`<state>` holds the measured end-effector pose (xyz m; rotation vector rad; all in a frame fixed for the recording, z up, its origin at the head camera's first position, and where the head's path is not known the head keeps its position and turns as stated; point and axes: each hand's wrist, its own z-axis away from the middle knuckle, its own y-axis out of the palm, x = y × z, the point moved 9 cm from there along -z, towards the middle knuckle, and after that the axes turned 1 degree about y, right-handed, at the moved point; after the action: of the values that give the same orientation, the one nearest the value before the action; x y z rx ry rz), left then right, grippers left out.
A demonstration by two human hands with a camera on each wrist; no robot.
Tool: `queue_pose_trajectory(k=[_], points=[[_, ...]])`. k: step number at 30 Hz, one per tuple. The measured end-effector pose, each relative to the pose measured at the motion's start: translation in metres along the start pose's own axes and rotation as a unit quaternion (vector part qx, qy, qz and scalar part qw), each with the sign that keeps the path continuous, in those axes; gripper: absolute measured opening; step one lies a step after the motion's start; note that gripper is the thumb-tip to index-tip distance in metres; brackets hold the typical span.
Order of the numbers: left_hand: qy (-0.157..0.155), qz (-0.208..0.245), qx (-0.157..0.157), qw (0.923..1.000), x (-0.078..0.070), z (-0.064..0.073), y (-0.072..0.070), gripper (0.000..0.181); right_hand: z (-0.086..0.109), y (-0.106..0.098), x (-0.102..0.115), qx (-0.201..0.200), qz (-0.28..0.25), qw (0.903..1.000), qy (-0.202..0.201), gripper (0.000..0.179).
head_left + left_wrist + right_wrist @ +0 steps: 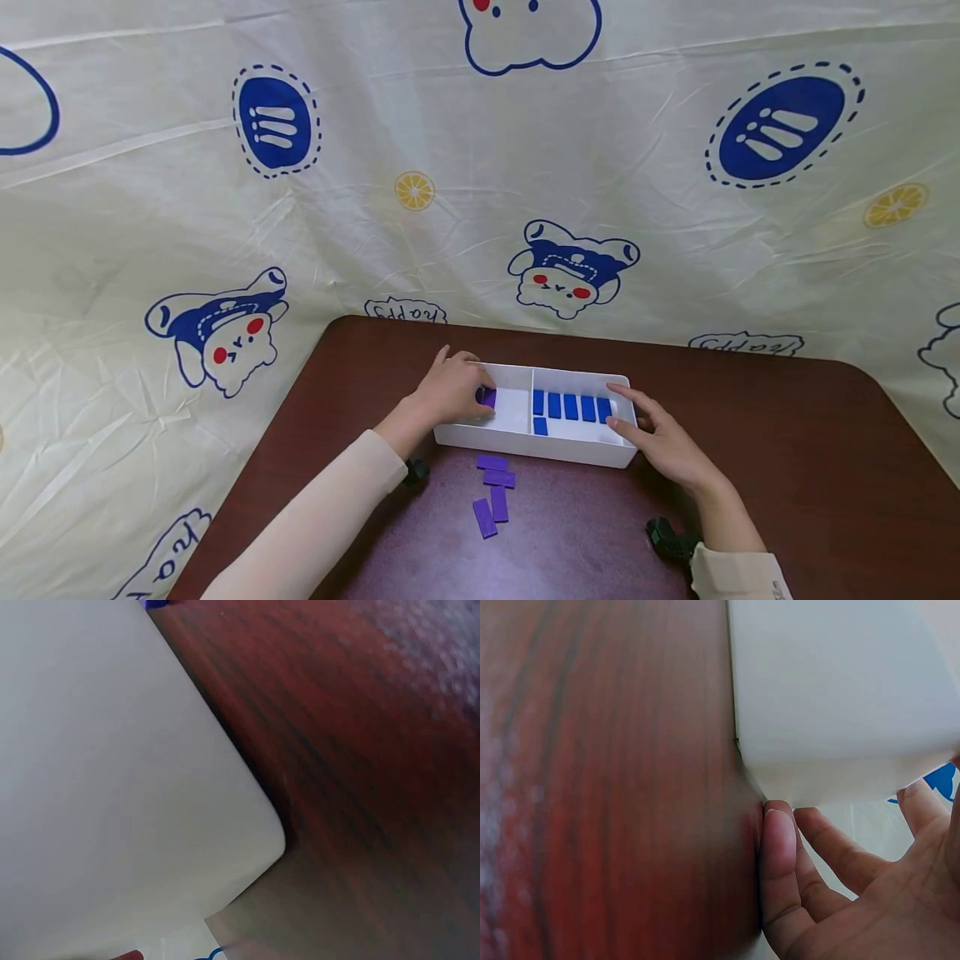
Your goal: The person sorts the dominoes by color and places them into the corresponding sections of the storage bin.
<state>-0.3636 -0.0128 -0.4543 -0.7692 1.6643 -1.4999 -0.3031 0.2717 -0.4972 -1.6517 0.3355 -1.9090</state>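
A white two-compartment tray (pixel 573 457) sits on the table. My left hand (pixel 447 390) reaches over its left end, thumb and fingers bent around a purple tile (pixel 489 398) inside the left compartment. My right hand (pixel 667 442) holds the tray's right end, thumb and index finger over the rim; in the right wrist view its other fingers (pixel 780 847) lie against the outer end wall. Several blue tiles (pixel 571 407) lie in the right compartment, most in a row, one below at the left. The left wrist view shows mainly the tray's outer wall (pixel 127 765).
On the dark brown table (pixel 570 542), several loose purple tiles (pixel 499 478) lie in front of the tray. A patterned light sheet (pixel 450 267) hangs behind the table's far edge and along its left side.
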Motion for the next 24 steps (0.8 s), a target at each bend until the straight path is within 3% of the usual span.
queue_pose_trajectory(k=[24], points=[[-0.003,-0.018,0.000,0.9998,-0.0001,-0.0012,0.0028,0.039,0.0013,0.0009,0.0007,0.001,-0.002,1.0000,0.003,0.070]])
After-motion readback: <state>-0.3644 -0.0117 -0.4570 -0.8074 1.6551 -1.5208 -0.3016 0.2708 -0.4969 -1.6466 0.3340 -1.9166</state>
